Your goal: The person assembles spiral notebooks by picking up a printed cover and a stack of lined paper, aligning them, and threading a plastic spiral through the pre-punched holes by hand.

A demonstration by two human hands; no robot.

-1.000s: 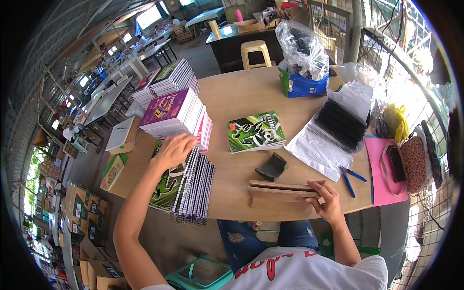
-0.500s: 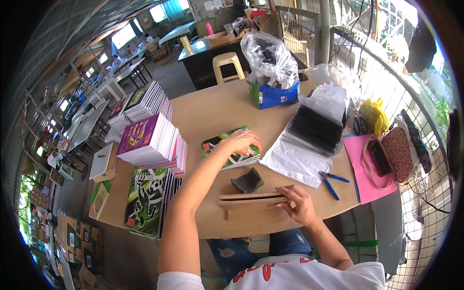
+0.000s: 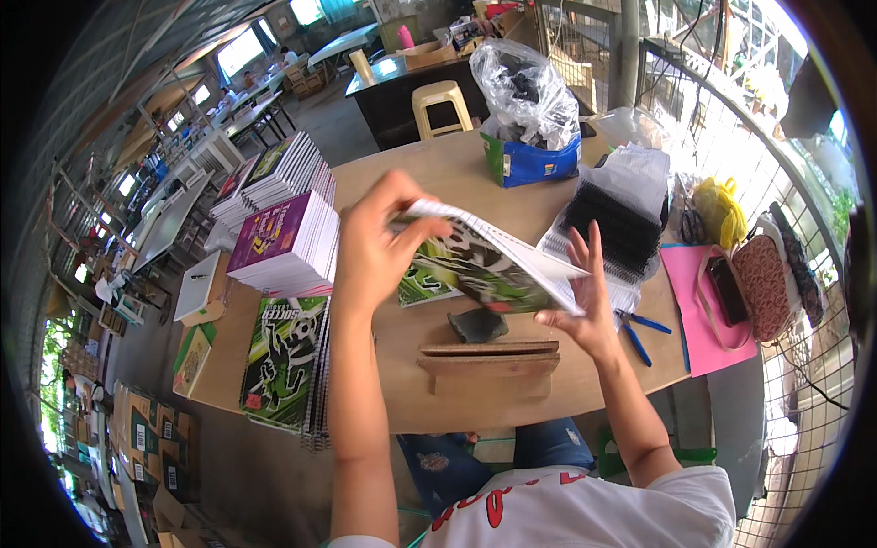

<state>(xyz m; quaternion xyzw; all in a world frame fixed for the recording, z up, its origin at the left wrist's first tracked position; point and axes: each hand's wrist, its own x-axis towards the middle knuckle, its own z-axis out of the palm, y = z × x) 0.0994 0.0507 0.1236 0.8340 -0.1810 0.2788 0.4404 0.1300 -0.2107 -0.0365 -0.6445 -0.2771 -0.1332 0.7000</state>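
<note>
In my left hand [image 3: 388, 233], the thumb and fingers pinch one end of a notebook [image 3: 484, 265] with a green, black and white soccer cover. It is tilted in the air, its pages fanning apart on the right. My right hand [image 3: 592, 306] is at that end, fingers spread and thumb by the lower corner, touching the edge. Under it, another green notebook [image 3: 429, 286] lies on the table. Nearer me stand a slotted wooden holder [image 3: 489, 361] and a small dark angular block [image 3: 478, 326].
Left are stacks of notebooks [image 3: 283, 242] and coil-bound soccer notebooks [image 3: 283, 356]. Black plastic binding coils [image 3: 614, 224] lie on white wrapping at right, near blue-handled pliers [image 3: 637, 340]. Beyond are a bag-filled blue box [image 3: 539, 163], a pink folder [image 3: 699, 310] and a phone [image 3: 728, 290].
My left hand has lifted a notebook off the table. My right hand has left the wooden holder and moved up to the notebook's right edge.
</note>
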